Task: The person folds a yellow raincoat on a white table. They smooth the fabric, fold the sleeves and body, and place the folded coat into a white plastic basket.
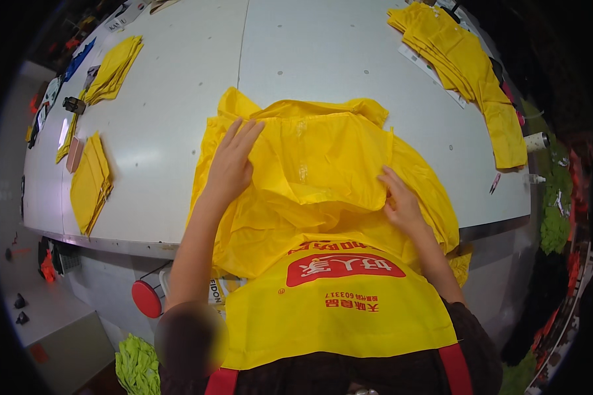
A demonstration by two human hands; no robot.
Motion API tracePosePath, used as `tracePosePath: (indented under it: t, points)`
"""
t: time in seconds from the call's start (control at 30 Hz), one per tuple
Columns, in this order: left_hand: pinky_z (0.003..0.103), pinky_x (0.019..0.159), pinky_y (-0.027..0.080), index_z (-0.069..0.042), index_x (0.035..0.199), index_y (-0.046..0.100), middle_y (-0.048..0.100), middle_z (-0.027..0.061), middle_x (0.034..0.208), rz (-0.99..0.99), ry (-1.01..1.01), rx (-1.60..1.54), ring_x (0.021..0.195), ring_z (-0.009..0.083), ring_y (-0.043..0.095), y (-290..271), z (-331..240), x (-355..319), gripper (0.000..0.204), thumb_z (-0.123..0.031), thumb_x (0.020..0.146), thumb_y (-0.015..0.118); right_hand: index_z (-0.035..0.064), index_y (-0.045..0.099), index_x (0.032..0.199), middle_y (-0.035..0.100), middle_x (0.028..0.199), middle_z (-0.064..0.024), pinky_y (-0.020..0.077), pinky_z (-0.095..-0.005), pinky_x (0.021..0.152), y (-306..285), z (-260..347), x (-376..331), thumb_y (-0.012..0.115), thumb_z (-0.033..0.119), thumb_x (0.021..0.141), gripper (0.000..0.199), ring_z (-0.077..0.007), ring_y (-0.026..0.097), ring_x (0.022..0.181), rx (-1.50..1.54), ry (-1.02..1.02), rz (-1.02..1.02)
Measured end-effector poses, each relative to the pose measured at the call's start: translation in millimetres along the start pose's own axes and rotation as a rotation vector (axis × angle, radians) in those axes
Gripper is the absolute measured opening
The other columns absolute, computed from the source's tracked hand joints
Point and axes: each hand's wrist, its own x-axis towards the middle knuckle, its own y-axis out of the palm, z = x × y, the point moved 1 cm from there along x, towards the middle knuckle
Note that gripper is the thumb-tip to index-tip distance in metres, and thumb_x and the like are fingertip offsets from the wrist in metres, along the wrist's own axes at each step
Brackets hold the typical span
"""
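A yellow garment [339,155] of thin cloth is spread over the near edge of the table, with a seam down its middle and loose folds toward me. My left hand [234,164] lies on its upper left part, fingers stretched out flat and pointing away from me. At the right edge of the same cloth, my right hand [403,204] has its fingers bent around the border, thumb below and index finger above. The garment's near end meets the yellow apron [349,322] on my body, which has red print and red straps.
Folded yellow pieces [91,181] and a yellow stack [115,69] lie at the left of the white table [178,85]. A longer yellow pile [451,56] is at the far right, near small snips [495,183] and a thread cone [537,141]. A red stool [146,299] stands below left.
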Motion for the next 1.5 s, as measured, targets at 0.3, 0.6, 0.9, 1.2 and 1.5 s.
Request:
tracePosePath:
  t: [0.3,0.6,0.9,1.2,1.5]
  points:
    - [0.046,0.094,0.035,-0.008,0.085,0.063,0.063,0.0093,0.081,0.527,-0.142,0.427,0.086,0.0286,0.057,-15,98,19,0.021,0.0,0.068,0.053,0.0022,0.062,0.089,0.065,0.086,-0.0138,0.048,-0.0333,0.071,-49,-52,73,0.062,0.011,0.077,0.015,-0.028,0.061,0.082,-0.019,0.24,0.306]
    - [0.039,0.08,0.045,-0.006,0.095,0.062,0.063,0.0099,0.092,-0.236,0.051,0.014,0.087,0.0284,0.058,18,44,-42,0.023,-0.006,0.072,0.064,0.002,0.063,0.088,0.065,0.085,-0.0149,0.0478,-0.0377,0.071,-33,-17,103,0.061,0.029,0.079,0.028,-0.031,0.061,0.081,-0.451,0.275,0.436]
    - [0.037,0.073,0.048,-0.005,0.094,0.06,0.06,0.0087,0.094,0.21,0.063,-0.238,0.088,0.0296,0.058,131,-44,-73,0.028,-0.018,0.072,0.069,0.0001,0.061,0.084,0.064,0.081,-0.0172,0.0467,-0.0372,0.067,2,-49,103,0.06,0.023,0.081,0.023,-0.0316,0.061,0.076,-0.321,0.22,0.269]
    - [0.038,0.063,0.049,-0.006,0.079,0.059,0.058,0.0094,0.077,0.368,0.134,-0.29,0.077,0.0298,0.058,120,-53,-85,0.011,-0.012,0.074,0.065,0.0009,0.061,0.082,0.063,0.074,-0.0144,0.0459,-0.0354,0.063,12,-96,107,0.063,0.027,0.08,0.026,-0.0276,0.059,0.069,-0.165,0.252,0.126]
    - [0.036,0.058,0.048,-0.005,0.082,0.059,0.06,0.0104,0.082,0.557,-0.03,-0.303,0.068,0.0283,0.059,111,-65,-78,0.017,-0.02,0.077,0.066,0.0049,0.062,0.094,0.063,0.098,-0.0163,0.0477,-0.0396,0.076,11,-76,107,0.063,0.026,0.08,0.025,-0.0342,0.059,0.089,-0.325,0.246,0.073]
